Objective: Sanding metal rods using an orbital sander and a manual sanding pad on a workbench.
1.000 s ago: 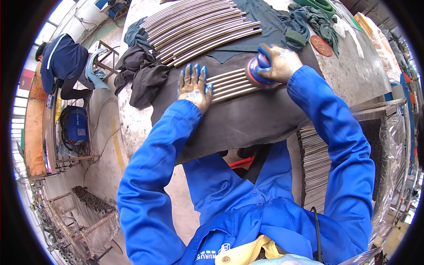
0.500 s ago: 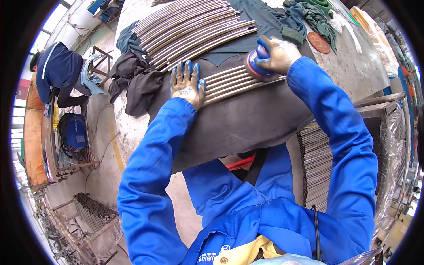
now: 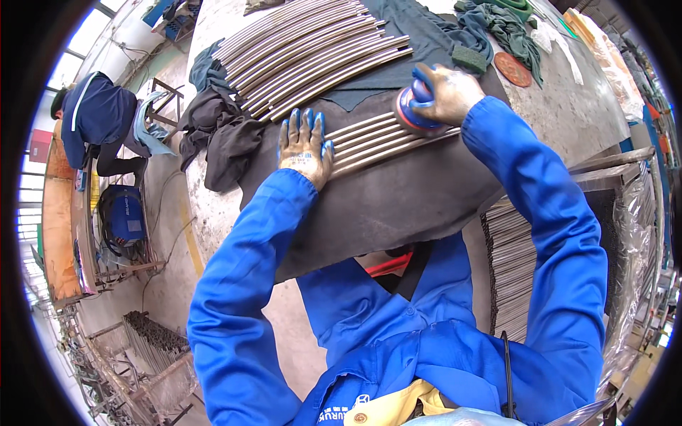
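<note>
Several thin metal tubes (image 3: 366, 143) lie side by side on a dark grey cloth (image 3: 383, 206) over the table. Across their left ends rests my left hand (image 3: 307, 148), gloved and flat, its fingers stretched out. My right hand (image 3: 455, 92), in a pale glove with blue fingertips, is wrapped round a round blue-and-red handheld sander (image 3: 410, 113). The sander's disc sits on the tubes toward their right end and hides part of them.
A large row of similar tubes (image 3: 305, 57) lies beyond on green cloth. Crumpled dark cloths (image 3: 220, 135) are at left; a reddish disc (image 3: 513, 69) and a green pad (image 3: 470, 58) at right. A crate of tubes (image 3: 511, 270) stands by my right arm. Another person (image 3: 99, 117) bends over at far left.
My left hand and the left ends of the tubes have come slightly nearer. The sander in my right hand has shifted a little toward me and stays on the tubes.
</note>
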### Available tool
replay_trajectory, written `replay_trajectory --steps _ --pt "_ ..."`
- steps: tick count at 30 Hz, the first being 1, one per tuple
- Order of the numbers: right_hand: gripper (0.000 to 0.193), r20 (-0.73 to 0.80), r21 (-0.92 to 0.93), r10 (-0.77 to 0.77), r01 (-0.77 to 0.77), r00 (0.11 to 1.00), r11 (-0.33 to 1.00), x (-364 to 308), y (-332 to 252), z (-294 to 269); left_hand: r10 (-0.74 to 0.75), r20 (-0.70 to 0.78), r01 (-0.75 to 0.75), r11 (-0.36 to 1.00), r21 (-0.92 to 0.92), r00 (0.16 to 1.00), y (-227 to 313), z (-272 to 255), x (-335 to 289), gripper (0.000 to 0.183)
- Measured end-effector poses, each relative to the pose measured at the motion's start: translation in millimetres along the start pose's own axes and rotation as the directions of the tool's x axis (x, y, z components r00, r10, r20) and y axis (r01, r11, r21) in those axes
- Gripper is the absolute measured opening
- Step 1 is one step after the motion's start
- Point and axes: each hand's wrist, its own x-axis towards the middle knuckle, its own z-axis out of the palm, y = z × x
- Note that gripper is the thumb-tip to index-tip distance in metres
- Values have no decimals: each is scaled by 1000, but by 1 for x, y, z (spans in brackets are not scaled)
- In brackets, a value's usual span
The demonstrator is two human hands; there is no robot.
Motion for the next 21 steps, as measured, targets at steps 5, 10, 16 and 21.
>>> replay_trajectory --steps 5,10,16,21 --pt "66 35 36 -54 53 998 998 -24 -8 -6 39 -34 -40 999 -7 999 7 7 -24 66" --pt "67 17 16 -35 35 999 999 -17 11 -4 68 -66 -68 998 -4 996 5 6 -19 66" --pt "70 60 -38 23 -21 998 999 -3 26 -4 18 -40 -17 1000 11 999 -3 8 1 67" --pt "66 10 32 -60 60 998 998 -41 29 -3 60 -24 -61 995 -73 998 6 3 -26 66"
